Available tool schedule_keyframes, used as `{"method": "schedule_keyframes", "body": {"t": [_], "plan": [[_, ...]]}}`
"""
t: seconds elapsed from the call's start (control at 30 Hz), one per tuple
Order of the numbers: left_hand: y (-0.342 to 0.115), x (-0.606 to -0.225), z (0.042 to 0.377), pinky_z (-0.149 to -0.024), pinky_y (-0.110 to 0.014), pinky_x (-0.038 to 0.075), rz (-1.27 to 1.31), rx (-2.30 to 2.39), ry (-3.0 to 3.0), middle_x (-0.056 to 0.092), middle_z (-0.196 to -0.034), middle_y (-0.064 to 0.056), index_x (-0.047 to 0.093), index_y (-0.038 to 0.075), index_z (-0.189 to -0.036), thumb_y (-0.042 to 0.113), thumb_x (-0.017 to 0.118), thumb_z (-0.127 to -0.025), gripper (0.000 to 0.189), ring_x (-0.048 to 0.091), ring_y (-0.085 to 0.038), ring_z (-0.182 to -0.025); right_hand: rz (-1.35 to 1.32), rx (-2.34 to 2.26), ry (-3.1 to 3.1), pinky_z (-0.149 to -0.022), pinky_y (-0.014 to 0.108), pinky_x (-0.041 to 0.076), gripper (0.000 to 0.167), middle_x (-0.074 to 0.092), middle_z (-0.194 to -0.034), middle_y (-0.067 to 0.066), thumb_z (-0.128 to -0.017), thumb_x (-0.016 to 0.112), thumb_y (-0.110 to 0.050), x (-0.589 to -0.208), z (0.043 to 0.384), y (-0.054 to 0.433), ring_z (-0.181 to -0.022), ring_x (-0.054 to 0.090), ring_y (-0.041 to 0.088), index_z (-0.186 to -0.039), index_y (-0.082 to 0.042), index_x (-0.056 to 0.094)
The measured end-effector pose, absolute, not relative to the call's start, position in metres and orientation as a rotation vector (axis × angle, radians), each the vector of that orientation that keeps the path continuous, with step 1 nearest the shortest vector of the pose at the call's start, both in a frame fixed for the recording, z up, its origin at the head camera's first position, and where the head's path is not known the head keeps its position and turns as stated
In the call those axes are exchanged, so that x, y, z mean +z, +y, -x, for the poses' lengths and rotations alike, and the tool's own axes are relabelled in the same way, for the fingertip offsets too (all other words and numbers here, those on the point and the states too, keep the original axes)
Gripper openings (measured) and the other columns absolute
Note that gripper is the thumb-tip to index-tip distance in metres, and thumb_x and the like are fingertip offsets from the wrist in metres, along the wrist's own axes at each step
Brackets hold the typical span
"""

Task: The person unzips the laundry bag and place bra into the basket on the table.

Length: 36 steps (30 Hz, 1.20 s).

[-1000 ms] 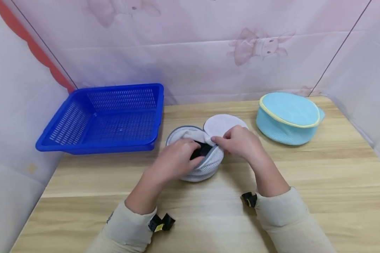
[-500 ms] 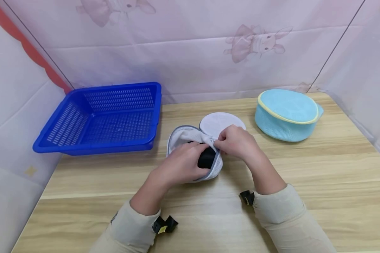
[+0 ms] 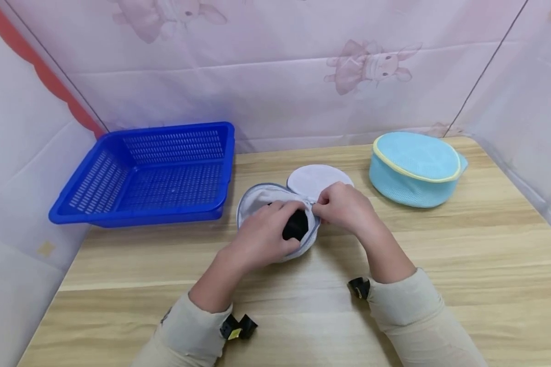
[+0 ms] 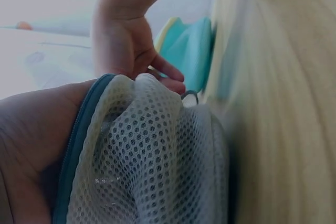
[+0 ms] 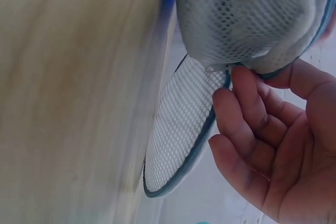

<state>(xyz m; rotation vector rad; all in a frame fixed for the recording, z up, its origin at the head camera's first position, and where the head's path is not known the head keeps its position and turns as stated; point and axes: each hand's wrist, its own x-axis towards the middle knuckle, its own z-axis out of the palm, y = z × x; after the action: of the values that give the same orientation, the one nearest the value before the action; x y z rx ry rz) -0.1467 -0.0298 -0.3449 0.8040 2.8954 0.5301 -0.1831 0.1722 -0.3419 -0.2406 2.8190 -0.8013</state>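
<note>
Your left hand (image 3: 268, 232) has gone deeper into the white mesh bag (image 3: 257, 204), fingers curled round the black item (image 3: 296, 226) inside. Right hand (image 3: 342, 206) keeps pinching the bag's rim at the zipper. Less black showing than before, so it's nearly tucked in. The flap (image 3: 319, 179) lies open beyond your right hand.

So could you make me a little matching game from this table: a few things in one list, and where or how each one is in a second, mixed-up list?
Things:
1. blue basket
2. turquoise pouch
3. white mesh pouch
4. black item

States:
a. zipped shut, far right on the table
b. inside the open white pouch
c. far left, nothing in it
d. lid flipped back, between both hands

Pairs: 1-c, 2-a, 3-d, 4-b
</note>
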Motion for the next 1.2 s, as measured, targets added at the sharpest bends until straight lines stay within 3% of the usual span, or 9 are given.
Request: {"method": "schedule_keyframes", "body": {"t": [0.27, 0.5, 0.67, 0.83, 0.97, 1.07, 1.2], "plan": [[-0.035, -0.334, 0.151, -0.101, -0.049, 0.047, -0.692, 0.816, 2.969, 0.052, -0.136, -0.003, 0.046, 0.028, -0.142, 0.040, 0.077, -0.084, 0.066, 0.052, -0.022, -0.123, 0.214, -0.838, 2.868, -0.051, 0.030, 0.039, 0.016, 0.062, -0.059, -0.005, -0.077, 0.060, -0.023, -0.342, 0.184, 0.178, -0.057, 0.051, 0.016, -0.065, -0.016, 0.068], [-0.052, -0.317, 0.156, -0.096, -0.049, 0.049, -0.679, 1.299, 3.135, 0.050, -0.135, -0.007, 0.050, 0.032, -0.141, 0.019, 0.076, -0.084, 0.064, 0.054, -0.027, -0.119, 0.193, -0.848, 2.869, -0.051, 0.030, 0.039, 0.015, 0.063, -0.059, -0.005, -0.077, 0.060, -0.021, -0.344, 0.185, 0.178, -0.057, 0.051, 0.016, -0.066, -0.017, 0.069], [-0.084, -0.300, 0.164, -0.102, -0.050, 0.045, -0.598, 1.493, 3.293, 0.048, -0.141, -0.009, 0.052, 0.031, -0.142, 0.009, 0.074, -0.083, 0.067, 0.049, -0.026, -0.127, 0.189, -0.840, 2.871, -0.051, 0.030, 0.038, 0.016, 0.062, -0.059, -0.004, -0.077, 0.059, -0.021, -0.345, 0.186, 0.178, -0.057, 0.051, 0.016, -0.065, -0.017, 0.069], [-0.119, -0.292, 0.171, -0.105, -0.057, 0.042, -0.265, 1.335, 3.367, 0.041, -0.148, -0.007, 0.043, 0.036, -0.148, 0.015, 0.068, -0.090, 0.066, 0.043, -0.030, -0.135, 0.192, -0.825, 2.879, -0.051, 0.030, 0.038, 0.016, 0.061, -0.059, -0.004, -0.077, 0.058, -0.021, -0.344, 0.186, 0.178, -0.057, 0.050, 0.016, -0.065, -0.017, 0.069], [-0.138, -0.292, 0.176, -0.102, -0.065, 0.039, -0.030, 1.134, 3.301, 0.033, -0.154, -0.010, 0.032, 0.038, -0.152, 0.021, 0.063, -0.095, 0.068, 0.041, -0.042, -0.136, 0.187, -0.816, 2.877, -0.052, 0.030, 0.038, 0.016, 0.061, -0.060, -0.004, -0.077, 0.058, -0.021, -0.343, 0.185, 0.178, -0.058, 0.050, 0.017, -0.065, -0.017, 0.069], [-0.148, -0.297, 0.181, -0.099, -0.071, 0.036, 0.038, 0.937, 3.194, 0.030, -0.156, -0.016, 0.027, 0.034, -0.155, 0.027, 0.058, -0.098, 0.065, 0.038, -0.049, -0.135, 0.184, -0.815, 2.873, -0.052, 0.030, 0.038, 0.016, 0.061, -0.060, -0.004, -0.077, 0.058, -0.021, -0.343, 0.185, 0.178, -0.058, 0.050, 0.017, -0.065, -0.017, 0.068], [-0.154, -0.308, 0.189, -0.102, -0.072, 0.030, -0.009, 0.688, 2.985, 0.032, -0.157, -0.019, 0.027, 0.022, -0.156, 0.041, 0.049, -0.102, 0.061, 0.032, -0.048, -0.140, 0.185, -0.817, 2.870, -0.052, 0.030, 0.038, 0.016, 0.061, -0.060, -0.004, -0.077, 0.058, -0.020, -0.343, 0.185, 0.177, -0.058, 0.050, 0.017, -0.065, -0.017, 0.068]]}}
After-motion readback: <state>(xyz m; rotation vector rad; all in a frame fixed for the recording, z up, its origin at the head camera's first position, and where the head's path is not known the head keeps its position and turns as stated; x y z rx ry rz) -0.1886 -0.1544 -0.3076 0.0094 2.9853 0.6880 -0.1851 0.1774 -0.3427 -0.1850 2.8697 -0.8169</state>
